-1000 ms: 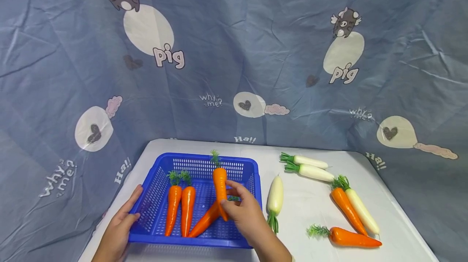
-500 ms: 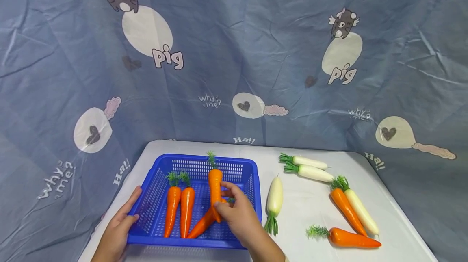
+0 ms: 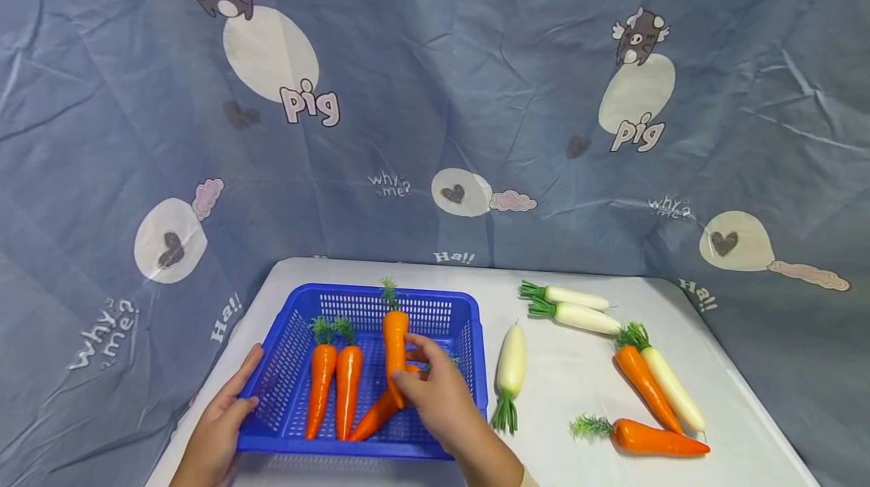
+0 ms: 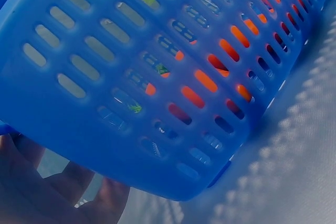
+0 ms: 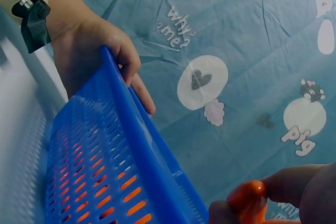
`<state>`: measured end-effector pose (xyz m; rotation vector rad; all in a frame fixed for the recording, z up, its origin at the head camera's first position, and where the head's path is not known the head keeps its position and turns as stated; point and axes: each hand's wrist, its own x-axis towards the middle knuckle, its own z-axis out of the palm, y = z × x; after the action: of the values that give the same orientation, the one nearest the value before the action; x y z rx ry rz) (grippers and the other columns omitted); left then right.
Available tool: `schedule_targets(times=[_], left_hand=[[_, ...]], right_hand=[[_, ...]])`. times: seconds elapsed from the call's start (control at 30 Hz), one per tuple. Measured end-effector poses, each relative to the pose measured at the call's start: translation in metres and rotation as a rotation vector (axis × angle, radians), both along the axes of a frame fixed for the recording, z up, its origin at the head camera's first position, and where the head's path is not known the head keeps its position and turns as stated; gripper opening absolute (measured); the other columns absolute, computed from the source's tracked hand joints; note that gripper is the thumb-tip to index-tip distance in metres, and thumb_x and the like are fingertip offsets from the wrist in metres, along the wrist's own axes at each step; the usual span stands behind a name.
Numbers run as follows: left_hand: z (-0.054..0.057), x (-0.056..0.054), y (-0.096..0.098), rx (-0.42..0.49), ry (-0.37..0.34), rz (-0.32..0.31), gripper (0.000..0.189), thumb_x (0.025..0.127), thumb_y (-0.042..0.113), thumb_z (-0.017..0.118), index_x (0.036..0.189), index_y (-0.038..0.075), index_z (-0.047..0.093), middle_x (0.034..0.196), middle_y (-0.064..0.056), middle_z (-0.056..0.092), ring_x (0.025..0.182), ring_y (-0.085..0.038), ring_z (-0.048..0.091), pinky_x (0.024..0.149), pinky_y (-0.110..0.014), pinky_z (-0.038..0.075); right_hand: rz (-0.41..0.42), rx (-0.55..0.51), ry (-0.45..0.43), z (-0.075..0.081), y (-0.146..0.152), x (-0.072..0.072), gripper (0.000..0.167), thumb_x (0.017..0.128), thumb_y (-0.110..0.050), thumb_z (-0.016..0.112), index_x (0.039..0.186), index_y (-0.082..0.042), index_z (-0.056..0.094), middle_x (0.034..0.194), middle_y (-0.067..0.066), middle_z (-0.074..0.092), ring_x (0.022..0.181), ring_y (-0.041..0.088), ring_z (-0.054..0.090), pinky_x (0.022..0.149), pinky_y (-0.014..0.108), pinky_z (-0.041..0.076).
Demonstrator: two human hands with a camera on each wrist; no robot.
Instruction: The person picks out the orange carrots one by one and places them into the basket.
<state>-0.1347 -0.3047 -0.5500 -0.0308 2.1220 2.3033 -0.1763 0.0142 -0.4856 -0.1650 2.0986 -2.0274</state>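
My right hand (image 3: 440, 395) pinches a carrot (image 3: 396, 340) between thumb and fingers, its green top up, over the right half of the blue basket (image 3: 285, 443). In the right wrist view the tip of this carrot (image 5: 251, 196) shows between thumb and finger. Under it another carrot (image 3: 374, 417) lies slanted in the basket, partly covered by my hand. Two more carrots (image 3: 321, 389) lie side by side to the left, leaves toward the back. My left hand (image 3: 216, 426) grips the basket's left side near the front corner, thumb over the rim; the left wrist view shows fingers (image 4: 79, 182) below the slotted wall.
Right of the basket, a white radish (image 3: 512, 362) lies on the white table (image 3: 544, 396). Two radishes (image 3: 578, 316) lie at the back. Farther right a carrot (image 3: 646, 385) lies against a radish (image 3: 673, 389), with another carrot (image 3: 655, 438) in front. A blue printed cloth (image 3: 408, 94) hangs behind.
My right hand has moved a little to the left with the pinched carrot, within the basket's right half. The left hand stays on the basket's side.
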Motion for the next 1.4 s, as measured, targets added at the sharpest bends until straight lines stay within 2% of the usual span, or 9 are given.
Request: schedule_targets(times=[0.1,0.27,0.47,0.67,1.07,1.4], left_hand=[[0.0,0.0002,0.0,-0.001,-0.016,0.002,0.067,0.105,-0.005,0.026,0.169,0.009,0.01,0.177,0.006,-0.004,0.16,-0.004,-0.012,0.123,-0.014,-0.008],[-0.0001,0.0001,-0.0002,0.001,-0.019,0.001,0.067,0.105,-0.004,0.026,0.168,0.009,0.01,0.177,0.006,-0.003,0.16,-0.004,-0.011,0.123,-0.015,-0.008],[0.0,0.0004,-0.0001,0.018,-0.026,0.002,0.066,0.106,-0.003,0.027,0.169,0.01,0.01,0.177,0.008,-0.001,0.159,0.0,-0.009,0.125,-0.02,-0.011],[-0.0003,0.0001,0.0008,0.011,-0.018,0.005,0.066,0.105,-0.003,0.028,0.168,0.008,0.011,0.177,0.008,0.0,0.157,0.007,-0.005,0.124,-0.016,-0.008],[0.0006,-0.0005,-0.0001,0.002,-0.041,0.012,0.067,0.106,-0.002,0.027,0.169,0.011,0.011,0.177,0.009,-0.001,0.16,-0.007,-0.014,0.125,-0.021,-0.012],[-0.0001,0.0002,0.0002,0.0,-0.029,0.011,0.067,0.106,-0.003,0.027,0.169,0.01,0.01,0.177,0.008,-0.001,0.161,-0.007,-0.013,0.125,-0.02,-0.011]], right_hand=[[0.016,-0.011,-0.015,-0.0011,-0.0001,-0.0002,0.059,0.094,-0.01,0.074,0.15,-0.012,0.054,0.133,0.018,0.058,0.1,0.022,0.069,0.079,0.037,0.064],[0.044,0.048,-0.05,-0.0039,0.0016,0.0,0.063,0.091,-0.011,0.079,0.149,-0.011,0.053,0.131,0.016,0.059,0.103,0.023,0.068,0.08,0.04,0.064],[0.044,0.059,-0.037,-0.0071,0.001,-0.0007,0.063,0.088,-0.009,0.08,0.146,-0.01,0.055,0.126,0.014,0.061,0.102,0.021,0.068,0.082,0.037,0.063],[0.037,0.064,-0.029,-0.0071,0.0018,0.0003,0.06,0.088,-0.012,0.082,0.143,-0.01,0.058,0.125,0.013,0.061,0.101,0.02,0.066,0.081,0.036,0.063],[0.07,0.048,-0.045,-0.0046,0.0058,-0.0022,0.053,0.088,-0.017,0.082,0.137,-0.012,0.062,0.123,0.011,0.062,0.098,0.018,0.068,0.081,0.033,0.063],[0.078,0.001,-0.051,-0.0042,0.008,-0.0009,0.044,0.091,-0.012,0.078,0.133,-0.011,0.063,0.124,0.013,0.061,0.1,0.021,0.07,0.084,0.037,0.063]])
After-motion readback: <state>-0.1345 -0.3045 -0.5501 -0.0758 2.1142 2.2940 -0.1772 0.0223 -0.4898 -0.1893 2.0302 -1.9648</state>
